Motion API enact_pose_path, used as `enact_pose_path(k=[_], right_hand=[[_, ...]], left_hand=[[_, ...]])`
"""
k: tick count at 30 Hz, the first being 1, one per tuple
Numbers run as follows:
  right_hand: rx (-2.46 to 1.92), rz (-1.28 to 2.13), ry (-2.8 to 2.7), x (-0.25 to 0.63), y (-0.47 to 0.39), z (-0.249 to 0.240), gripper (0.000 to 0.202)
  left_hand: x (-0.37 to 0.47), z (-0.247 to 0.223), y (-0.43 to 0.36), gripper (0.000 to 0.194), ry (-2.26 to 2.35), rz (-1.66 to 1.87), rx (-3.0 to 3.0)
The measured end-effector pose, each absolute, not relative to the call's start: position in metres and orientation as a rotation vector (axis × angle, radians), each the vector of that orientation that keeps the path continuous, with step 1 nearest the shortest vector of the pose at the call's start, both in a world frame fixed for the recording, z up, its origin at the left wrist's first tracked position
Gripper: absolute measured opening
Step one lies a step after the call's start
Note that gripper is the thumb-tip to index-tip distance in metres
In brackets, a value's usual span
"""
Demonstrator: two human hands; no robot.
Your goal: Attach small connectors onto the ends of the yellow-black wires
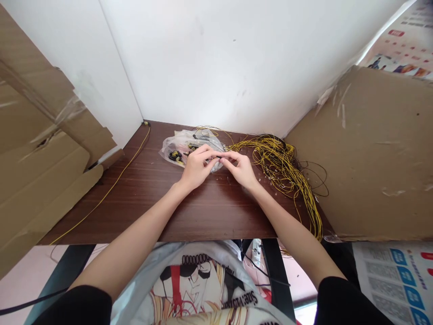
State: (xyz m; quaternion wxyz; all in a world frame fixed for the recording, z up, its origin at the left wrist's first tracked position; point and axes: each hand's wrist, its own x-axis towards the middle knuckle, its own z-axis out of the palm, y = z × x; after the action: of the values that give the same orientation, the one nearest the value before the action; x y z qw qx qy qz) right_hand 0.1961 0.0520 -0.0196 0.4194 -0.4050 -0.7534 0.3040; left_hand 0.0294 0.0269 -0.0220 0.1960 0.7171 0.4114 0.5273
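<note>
My left hand [199,166] and my right hand [239,168] meet over the middle of the brown table, fingertips pinched together. Between them sits a small black piece [218,157], mostly covered by the fingers, so its kind does not show. Just behind my left hand lies a clear plastic bag [168,143] with several small black and yellow parts [176,156] inside. To the right of my right hand spreads a tangled bundle of thin yellow and black wires [280,162].
A single yellow wire [118,178] runs along the table's [203,221] left side. Cardboard sheets stand at the left [40,149] and right [365,158]. A white wall [216,67] rises behind. Tiny clear scraps lie near the wire bundle.
</note>
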Motion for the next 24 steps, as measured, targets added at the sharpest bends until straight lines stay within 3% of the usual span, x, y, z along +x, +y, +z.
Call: enact_pose_path(k=[8, 16, 24], right_hand=[[-1.008, 1.222, -1.568, 0.192, 0.049, -0.015, 0.022], [-0.912, 1.577, -1.382, 0.191, 0.047, -0.019, 0.024], [-0.996, 1.676, -1.324, 0.19, 0.042, -0.012, 0.029]], left_hand=[[0.033, -0.02, 0.03, 0.024, 1.025, 1.499, 1.284], [0.035, -0.021, 0.029, 0.027, 0.905, 1.461, 1.251], [0.033, -0.021, 0.032, 0.032, 0.968, 1.556, 1.197]])
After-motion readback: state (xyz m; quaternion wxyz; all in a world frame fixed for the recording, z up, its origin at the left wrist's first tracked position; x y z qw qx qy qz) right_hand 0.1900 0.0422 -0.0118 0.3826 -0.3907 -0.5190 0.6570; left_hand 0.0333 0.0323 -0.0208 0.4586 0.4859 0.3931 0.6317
